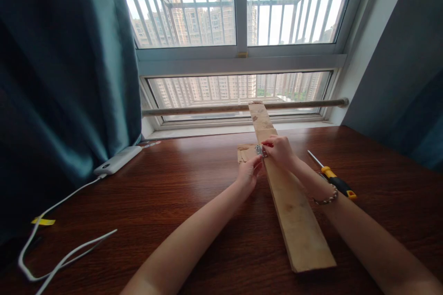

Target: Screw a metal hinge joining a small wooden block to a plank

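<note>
Small silvery metal piece (259, 150), pinched by left hand (248, 170), right hand (278, 150); edge of pale board (294, 212).

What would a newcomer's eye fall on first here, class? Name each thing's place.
Probably the long pale board on the dark tabletop, pointing toward the bright window. The left hand and right hand are at a small metal piece near the board's left edge. The yellow-and-black screwdriver lies right.
</note>
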Tool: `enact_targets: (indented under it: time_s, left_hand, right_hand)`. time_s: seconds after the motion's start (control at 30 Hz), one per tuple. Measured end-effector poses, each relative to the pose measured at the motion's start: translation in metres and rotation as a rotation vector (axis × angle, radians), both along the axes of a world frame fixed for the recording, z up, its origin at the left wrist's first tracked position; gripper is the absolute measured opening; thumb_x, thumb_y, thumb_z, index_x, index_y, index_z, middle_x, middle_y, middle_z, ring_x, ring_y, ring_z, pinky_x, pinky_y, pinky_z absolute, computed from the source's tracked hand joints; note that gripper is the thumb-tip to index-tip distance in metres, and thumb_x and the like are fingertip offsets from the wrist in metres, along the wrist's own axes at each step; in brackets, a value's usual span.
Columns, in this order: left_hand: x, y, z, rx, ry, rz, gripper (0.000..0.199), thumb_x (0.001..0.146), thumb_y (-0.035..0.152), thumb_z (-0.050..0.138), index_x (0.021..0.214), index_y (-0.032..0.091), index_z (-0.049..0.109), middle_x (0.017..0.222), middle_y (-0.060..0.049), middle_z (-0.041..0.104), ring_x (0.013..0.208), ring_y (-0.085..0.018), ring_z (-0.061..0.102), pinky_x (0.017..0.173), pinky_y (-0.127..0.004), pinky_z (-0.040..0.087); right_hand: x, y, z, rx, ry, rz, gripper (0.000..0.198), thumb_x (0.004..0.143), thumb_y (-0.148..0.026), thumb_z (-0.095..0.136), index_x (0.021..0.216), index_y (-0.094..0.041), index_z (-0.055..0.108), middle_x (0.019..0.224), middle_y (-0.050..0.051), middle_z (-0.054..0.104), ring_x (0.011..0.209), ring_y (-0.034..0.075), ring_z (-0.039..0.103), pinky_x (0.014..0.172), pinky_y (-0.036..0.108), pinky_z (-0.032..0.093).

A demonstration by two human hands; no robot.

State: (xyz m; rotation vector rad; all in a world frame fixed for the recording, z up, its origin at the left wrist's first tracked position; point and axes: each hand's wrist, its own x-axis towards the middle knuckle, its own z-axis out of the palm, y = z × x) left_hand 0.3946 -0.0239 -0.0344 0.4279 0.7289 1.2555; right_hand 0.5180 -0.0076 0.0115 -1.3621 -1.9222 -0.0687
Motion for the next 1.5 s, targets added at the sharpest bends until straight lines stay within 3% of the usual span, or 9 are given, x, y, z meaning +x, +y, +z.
enact_targets:
  time_s: [0.2, 0.33, 0.53, 0.8, 0.9, 1.0, 1.1, 1.27, 1.5]
  left_hand:
    - [0.000, -0.001, 0.001, 0.023, -0.022, -0.011, 0.012, 0.063, 0.003, 0.064, 0.070, 0.012, 0.064, 0.066, -0.002, 0.066, 0.060, -0.008, 0.059, 0.059, -0.018, 0.044]
    - [0.000, 0.000, 0.000, 0.036, -0.014, -0.025, 0.011, 0.062, 0.005, 0.066, 0.070, 0.012, 0.064, 0.069, -0.003, 0.067, 0.061, -0.008, 0.060, 0.060, -0.019, 0.044]
    - [0.002, 0.001, -0.004, 0.022, -0.010, -0.003, 0.012, 0.061, 0.005, 0.067, 0.068, 0.012, 0.061, 0.067, -0.003, 0.067, 0.059, -0.009, 0.060, 0.062, -0.021, 0.046]
    - [0.001, 0.001, -0.004, 0.026, 0.001, -0.008, 0.007, 0.066, 0.006, 0.064, 0.066, 0.012, 0.060, 0.065, -0.004, 0.067, 0.060, -0.010, 0.061, 0.064, -0.022, 0.047]
    - [0.000, 0.002, -0.005, 0.022, 0.028, 0.005, 0.009, 0.065, 0.006, 0.064, 0.068, 0.013, 0.060, 0.065, -0.003, 0.066, 0.059, -0.010, 0.061, 0.062, -0.021, 0.046]
    - [0.000, 0.003, -0.005, 0.026, 0.037, 0.002, 0.012, 0.064, 0.006, 0.066, 0.070, 0.014, 0.059, 0.065, -0.002, 0.066, 0.058, -0.009, 0.060, 0.061, -0.020, 0.045]
    - [-0.001, 0.003, -0.006, 0.029, 0.041, 0.002, 0.014, 0.063, 0.007, 0.068, 0.071, 0.014, 0.059, 0.065, -0.001, 0.066, 0.057, -0.008, 0.060, 0.060, -0.019, 0.045]
    - [-0.001, 0.003, -0.006, 0.032, 0.051, 0.002, 0.016, 0.063, 0.007, 0.069, 0.073, 0.014, 0.059, 0.066, -0.001, 0.066, 0.057, -0.008, 0.060, 0.059, -0.019, 0.044]
    - [0.000, 0.002, -0.004, 0.013, 0.050, 0.003, 0.013, 0.063, 0.006, 0.069, 0.069, 0.013, 0.060, 0.067, -0.002, 0.066, 0.058, -0.009, 0.060, 0.059, -0.020, 0.044]
  right_hand:
    - [-0.003, 0.000, -0.006, 0.022, -0.046, -0.014, 0.013, 0.078, -0.019, 0.057, 0.081, -0.017, 0.070, 0.077, 0.005, 0.068, 0.070, 0.015, 0.061, 0.068, 0.024, 0.044]
    - [0.002, -0.006, 0.004, -0.051, 0.024, -0.027, 0.026, 0.075, -0.023, 0.062, 0.100, -0.016, 0.065, 0.072, 0.003, 0.068, 0.063, 0.015, 0.061, 0.064, 0.024, 0.045]
    - [0.026, -0.049, 0.024, -0.042, 0.099, -0.160, 0.022, 0.080, -0.030, 0.056, 0.093, -0.016, 0.065, 0.073, 0.004, 0.068, 0.063, 0.016, 0.062, 0.061, 0.024, 0.044]
    - [0.005, -0.123, 0.002, -0.145, -0.361, 0.059, 0.023, 0.087, -0.025, 0.043, 0.083, -0.020, 0.065, 0.075, 0.004, 0.064, 0.071, 0.016, 0.059, 0.065, 0.024, 0.040]
    - [0.029, -0.125, 0.002, -0.125, -0.280, -0.089, 0.024, 0.087, -0.028, 0.042, 0.083, -0.021, 0.065, 0.078, 0.003, 0.064, 0.074, 0.016, 0.059, 0.068, 0.024, 0.041]
    - [0.078, -0.116, -0.001, -0.151, -0.218, -0.451, 0.022, 0.084, -0.029, 0.045, 0.087, -0.019, 0.064, 0.085, 0.006, 0.065, 0.081, 0.019, 0.060, 0.072, 0.027, 0.041]
    - [0.125, -0.110, -0.016, -0.428, -0.308, -0.730, 0.034, 0.078, -0.040, 0.052, 0.092, -0.011, 0.063, 0.088, 0.017, 0.065, 0.080, 0.028, 0.061, 0.062, 0.033, 0.042]
    - [0.153, -0.109, -0.041, -0.694, -0.199, -0.715, 0.038, 0.074, -0.047, 0.052, 0.086, -0.014, 0.066, 0.084, 0.016, 0.067, 0.080, 0.029, 0.064, 0.057, 0.030, 0.041]
    - [0.139, -0.112, -0.033, -0.594, -0.110, -0.775, 0.035, 0.072, -0.047, 0.049, 0.079, -0.017, 0.067, 0.080, 0.014, 0.068, 0.077, 0.030, 0.063, 0.056, 0.032, 0.039]
